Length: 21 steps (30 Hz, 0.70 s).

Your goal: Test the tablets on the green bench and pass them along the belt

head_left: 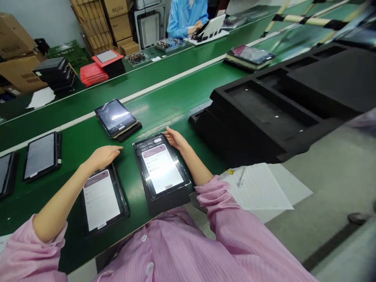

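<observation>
A lit tablet (pixel 160 168) in a clear cover lies on a black base in front of me. My right hand (pixel 174 139) is at its upper right corner, fingers stretched out and touching or just beside the edge; contact is hard to make out. Left of it, a second lit tablet (pixel 102 199) with a similar page rests on the green surface. Over that one's top edge hovers my left hand (pixel 104 157), holding nothing, its fingers extended toward the right. Beyond both hands sits a small stack topped by a dark-screened tablet (pixel 115 117).
More tablets (pixel 41 154) lie at the left. Black foam trays (pixel 264 105) are piled at the right, beside papers with a pen (pixel 241 177). Another tablet stack (pixel 249 55) stands farther back. Across the green line (pixel 164 92), a co-worker in blue (pixel 188 17) handles parts.
</observation>
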Tool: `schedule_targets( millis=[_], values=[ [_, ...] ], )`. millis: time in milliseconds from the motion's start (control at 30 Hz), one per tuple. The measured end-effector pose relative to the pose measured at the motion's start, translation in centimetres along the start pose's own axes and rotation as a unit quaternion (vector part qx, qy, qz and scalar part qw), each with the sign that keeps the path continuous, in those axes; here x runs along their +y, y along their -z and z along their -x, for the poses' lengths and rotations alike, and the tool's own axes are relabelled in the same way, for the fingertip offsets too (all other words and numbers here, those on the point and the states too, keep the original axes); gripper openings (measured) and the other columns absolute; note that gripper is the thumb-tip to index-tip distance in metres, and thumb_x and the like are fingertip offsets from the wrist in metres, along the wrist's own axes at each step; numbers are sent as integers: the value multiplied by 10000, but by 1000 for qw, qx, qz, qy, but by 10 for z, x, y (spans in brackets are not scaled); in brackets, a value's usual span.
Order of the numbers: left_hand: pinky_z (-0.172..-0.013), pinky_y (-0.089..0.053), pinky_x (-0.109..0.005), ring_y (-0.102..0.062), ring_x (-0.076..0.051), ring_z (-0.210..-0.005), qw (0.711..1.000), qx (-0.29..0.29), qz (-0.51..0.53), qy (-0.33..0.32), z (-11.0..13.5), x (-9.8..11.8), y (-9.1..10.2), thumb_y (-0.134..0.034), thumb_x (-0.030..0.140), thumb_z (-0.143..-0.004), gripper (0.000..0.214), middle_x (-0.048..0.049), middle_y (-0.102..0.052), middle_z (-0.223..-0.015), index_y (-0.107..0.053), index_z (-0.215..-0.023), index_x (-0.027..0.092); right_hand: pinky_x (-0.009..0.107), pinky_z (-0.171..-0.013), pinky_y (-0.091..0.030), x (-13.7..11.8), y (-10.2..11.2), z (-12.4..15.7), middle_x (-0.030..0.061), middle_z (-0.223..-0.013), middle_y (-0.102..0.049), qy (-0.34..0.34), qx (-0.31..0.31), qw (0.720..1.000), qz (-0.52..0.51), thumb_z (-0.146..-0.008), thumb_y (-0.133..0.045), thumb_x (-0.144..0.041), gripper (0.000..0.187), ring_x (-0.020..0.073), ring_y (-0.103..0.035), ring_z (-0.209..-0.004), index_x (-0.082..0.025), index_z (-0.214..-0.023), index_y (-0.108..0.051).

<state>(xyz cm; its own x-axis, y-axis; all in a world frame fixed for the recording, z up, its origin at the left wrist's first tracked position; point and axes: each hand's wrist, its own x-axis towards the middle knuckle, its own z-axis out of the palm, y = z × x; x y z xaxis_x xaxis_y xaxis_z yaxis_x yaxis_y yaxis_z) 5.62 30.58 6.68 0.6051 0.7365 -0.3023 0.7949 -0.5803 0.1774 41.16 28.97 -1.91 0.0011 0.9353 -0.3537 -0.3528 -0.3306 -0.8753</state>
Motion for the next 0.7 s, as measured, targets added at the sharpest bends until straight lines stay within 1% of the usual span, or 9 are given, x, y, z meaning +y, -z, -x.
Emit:
schedule_targets(
  millis=[33, 100, 233, 267, 333, 467, 567, 633, 700],
  values=[
    [-1156, -347, -490, -519, -289, -1348, 1000, 19, -9, -18, 0, 8, -6, -183, 483, -987, 648, -116, -557, -1469, -567, -1391, 152, 203, -422, -403, -1, -1, 1, 0, -567, -605, -4, -4, 1000, -23, -839, -660, -637, 465, 96, -510, -461, -201, -685, -607],
    [-1214, -218, -567, -445, -284, -1415, 998, 37, -12, -40, -2, 24, -20, -151, 462, -1002, 654, -142, -474, -1535, -447, -1481, 127, 207, -443, -420, -5, -4, 5, 6, -600, -645, 1, -19, 998, -65, -850, -643, -634, 455, 105, -546, -491, -200, -710, -638],
    [-1203, -113, -676, -493, -286, -1365, 998, 19, -14, -60, -9, 49, -40, -80, 451, -1027, 641, -130, -575, -1436, -576, -1337, 189, 224, -509, -466, -9, -9, 11, 22, -692, -711, 43, -63, 991, -108, -861, -596, -647, 469, 134, -622, -585, -197, -762, -689],
    [-1197, -91, -692, -502, -288, -1353, 998, 16, -17, -61, -11, 52, -41, -79, 455, -1030, 642, -127, -591, -1414, -597, -1307, 198, 231, -516, -468, -10, -9, 13, 24, -703, -716, 55, -71, 990, -107, -848, -606, -650, 468, 141, -630, -598, -197, -774, -697],
    [-1189, -61, -711, -485, -295, -1367, 998, 20, -21, -47, -11, 52, -40, -87, 447, -1032, 632, -129, -582, -1425, -578, -1342, 198, 247, -533, -471, -9, -10, 14, 26, -699, -713, 75, -76, 990, -96, -803, -652, -651, 461, 156, -636, -615, -194, -804, -711],
    [-1167, -75, -742, -411, -312, -1430, 997, 44, -33, 45, 1, 36, -33, -99, 410, -1031, 621, -143, -507, -1505, -446, -1491, 180, 282, -575, -477, -4, -12, 14, 20, -643, -665, 112, -54, 991, -49, -709, -709, -711, 529, 184, -622, -641, -198, -838, -708],
    [-1117, -99, -798, -390, -363, -1436, 989, 75, -67, 110, 22, 15, -31, -113, 393, -1022, 624, -162, -471, -1530, -475, -1477, 167, 291, -620, -463, -1, -13, 13, 11, -639, -616, 162, -12, 985, 51, -726, -627, -790, 591, 189, -596, -691, -205, -801, -666],
    [-1117, -169, -776, -422, -391, -1407, 981, 90, -75, 153, 37, -2, -31, -151, 419, -1010, 628, -176, -490, -1512, -537, -1430, 156, 302, -697, -454, 1, -11, 10, 10, -665, -595, 200, 30, 963, 179, -762, -589, -783, 574, 197, -582, -762, -211, -725, -625],
    [-1129, -316, -652, -505, -378, -1341, 978, 73, -39, 191, 50, -20, -31, -201, 472, -989, 645, -181, -566, -1440, -605, -1365, 140, 325, -793, -438, 1, -8, 7, 25, -683, -579, 223, 72, 920, 314, -823, -560, -728, 543, 221, -568, -856, -218, -641, -582]
  ],
)
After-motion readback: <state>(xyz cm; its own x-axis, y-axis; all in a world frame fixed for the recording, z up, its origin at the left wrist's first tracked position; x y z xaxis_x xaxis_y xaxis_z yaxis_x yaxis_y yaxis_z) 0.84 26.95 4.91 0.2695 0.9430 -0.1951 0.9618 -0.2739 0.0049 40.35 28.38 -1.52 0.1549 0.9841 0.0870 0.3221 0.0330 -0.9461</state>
